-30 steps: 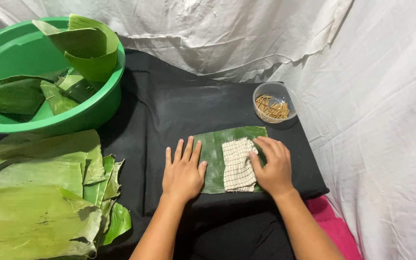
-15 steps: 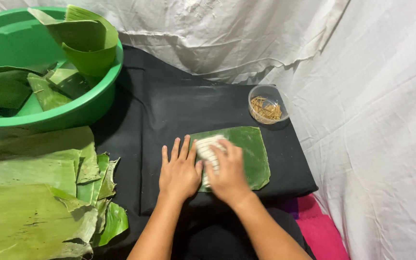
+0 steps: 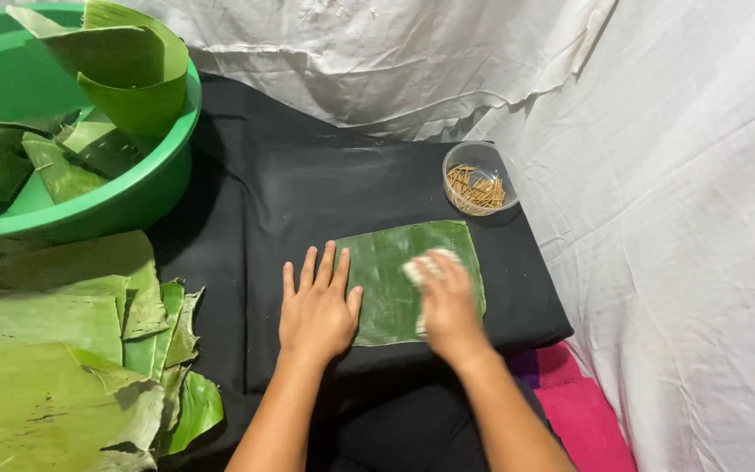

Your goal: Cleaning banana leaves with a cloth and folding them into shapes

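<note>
From the head view, a rectangular cut piece of green banana leaf (image 3: pixel 399 280) lies flat on a low bench draped in black cloth (image 3: pixel 290 201), near its front right part. The left hand (image 3: pixel 316 310) rests open, palm down with fingers spread, pinning the leaf's left edge against the cloth; it grips nothing. The right hand (image 3: pixel 447 306) is blurred over the leaf's right half, pressing a small pale woven rag (image 3: pixel 425 265) onto the surface; how tightly the fingers curl around it cannot be told. Just beyond the leaf's far right corner stands a small clear round bowl of thin wooden sticks (image 3: pixel 476 182). To the far left a large green plastic basin (image 3: pixel 133 205) holds more leaf pieces, and a stack of big uncut banana leaves (image 3: pixel 54 350) lies beside the bench below it. White sheeting (image 3: pixel 675 218) hangs all around. The cut leaf looks light, thin and pliable, likely smooth and a little slick, and apt to split along its ribs; it seems best handled by an edge or corner, with a flat palm steadying it.
</note>
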